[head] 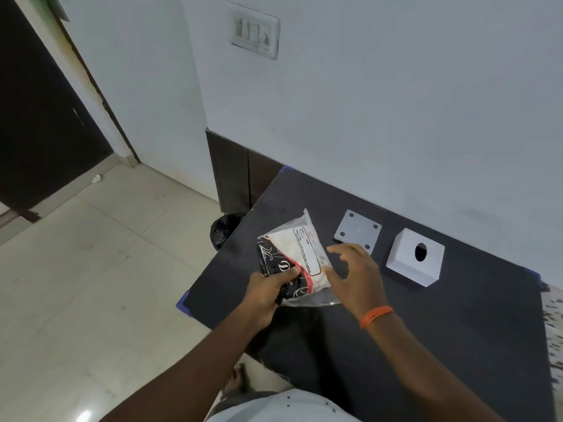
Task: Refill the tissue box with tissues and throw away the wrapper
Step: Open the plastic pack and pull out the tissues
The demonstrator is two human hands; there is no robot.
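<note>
Your left hand (268, 292) has its fingers closed around the near, black-printed end of the tissue pack (297, 263), holding it just above the dark bench (441, 330). Your right hand (355, 277), with an orange thread band (375, 315) at the wrist, is open with fingers spread, its thumb touching the pack's right edge. The tissues sit inside their clear wrapper. Farther back, the white tissue box (415, 257) stands on the bench with its round hole facing you, and its flat base plate (358, 231) lies just left of it. A black-lined bin (225, 229) sits on the floor beyond the bench's left edge.
</note>
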